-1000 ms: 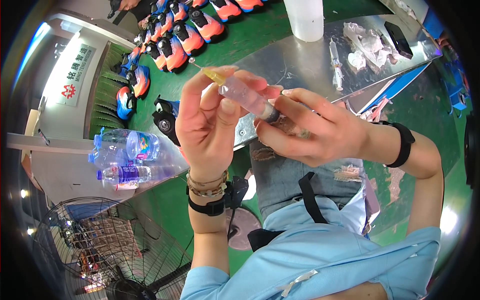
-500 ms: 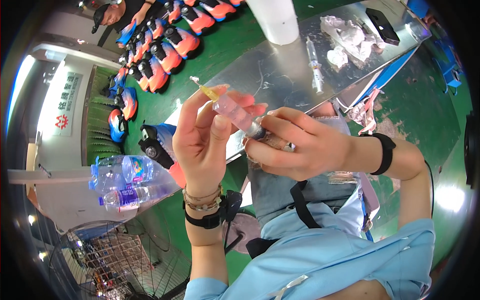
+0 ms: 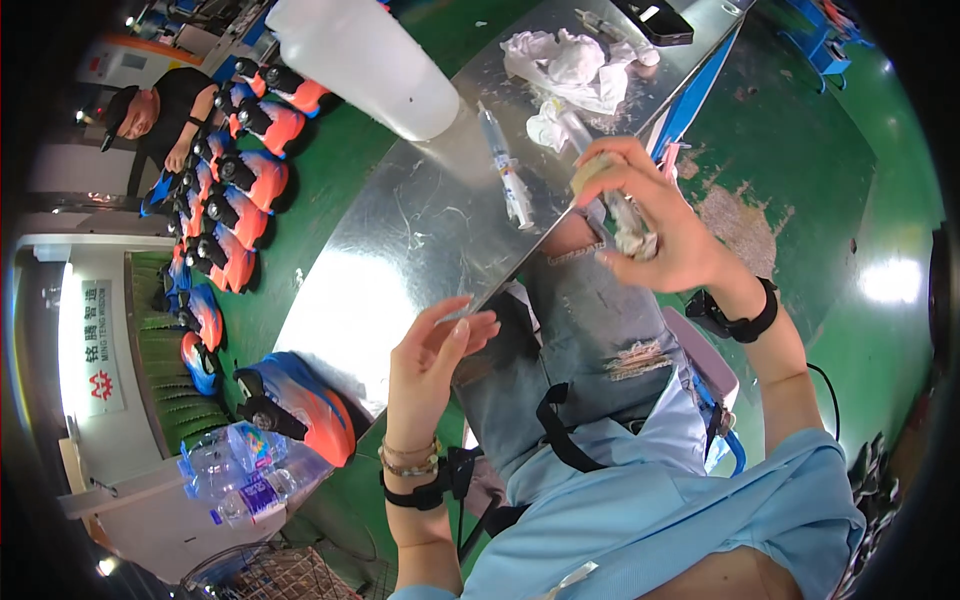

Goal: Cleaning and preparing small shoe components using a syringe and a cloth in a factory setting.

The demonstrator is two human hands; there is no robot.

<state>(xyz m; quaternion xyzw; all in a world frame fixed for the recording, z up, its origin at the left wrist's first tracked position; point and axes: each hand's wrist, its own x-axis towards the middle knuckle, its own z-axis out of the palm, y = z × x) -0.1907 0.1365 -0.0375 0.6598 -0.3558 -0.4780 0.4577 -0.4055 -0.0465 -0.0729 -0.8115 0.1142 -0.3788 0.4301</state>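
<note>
My right hand (image 3: 665, 215) is raised over the table's near edge, its fingers closed round a clear syringe (image 3: 574, 128) largely hidden by them. Crumpled whitish tissue (image 3: 635, 240) shows within the same grip, below a yellowish part I cannot make out. Apart from it, at the near table edge, my left hand (image 3: 437, 350) has its fingers loosely curled and the thumb away from them, with nothing plainly in it. Between the hands and farther off, another syringe (image 3: 505, 168) lies on the metal table (image 3: 400, 215). Wadded white tissue (image 3: 570, 70) rests beyond my right hand.
A white cylindrical container (image 3: 365, 70) stands on the far side. A black phone-like case (image 3: 655, 20) lies at the back right. One blue-and-orange shoe (image 3: 300, 405) is at the left, near plastic bottles (image 3: 240, 475). Several more shoes stand beyond, beside another person (image 3: 165, 125).
My hands have parted: the right moved right, away from the left, which let go of the yellow-tipped syringe and dropped lower. The view has swung, shifting the table leftward.
</note>
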